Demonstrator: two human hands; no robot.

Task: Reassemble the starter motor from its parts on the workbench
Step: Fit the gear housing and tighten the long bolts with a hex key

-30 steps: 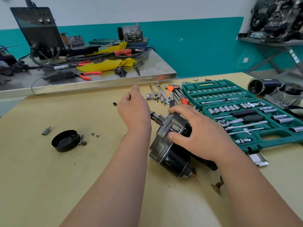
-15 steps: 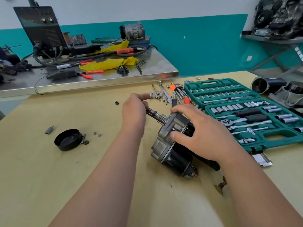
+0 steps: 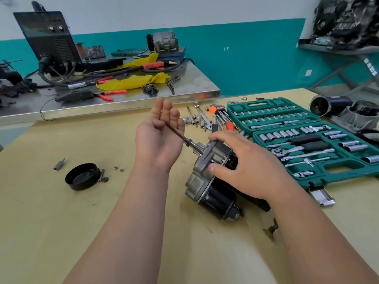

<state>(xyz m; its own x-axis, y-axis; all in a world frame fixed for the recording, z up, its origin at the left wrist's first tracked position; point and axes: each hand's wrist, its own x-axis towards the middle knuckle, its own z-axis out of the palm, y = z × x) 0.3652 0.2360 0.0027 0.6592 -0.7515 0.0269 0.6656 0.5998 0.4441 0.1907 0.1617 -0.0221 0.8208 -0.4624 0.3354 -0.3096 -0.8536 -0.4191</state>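
Starter motor (image 3: 213, 181) stays gripped in your right hand (image 3: 246, 165); left hand (image 3: 158, 138) has opened, one rod (image 3: 176, 134) across its palm, two nuts (image 3: 115, 167) to its left.

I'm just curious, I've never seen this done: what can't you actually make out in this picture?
Head view:
- Far end of the thin rod: hidden by fingers of the left hand; grip unclear.
- Middle of the starter motor: covered by the right hand.
- Size markings in the socket set: too small.
- Dark machinery, top right: cut off by the edge.
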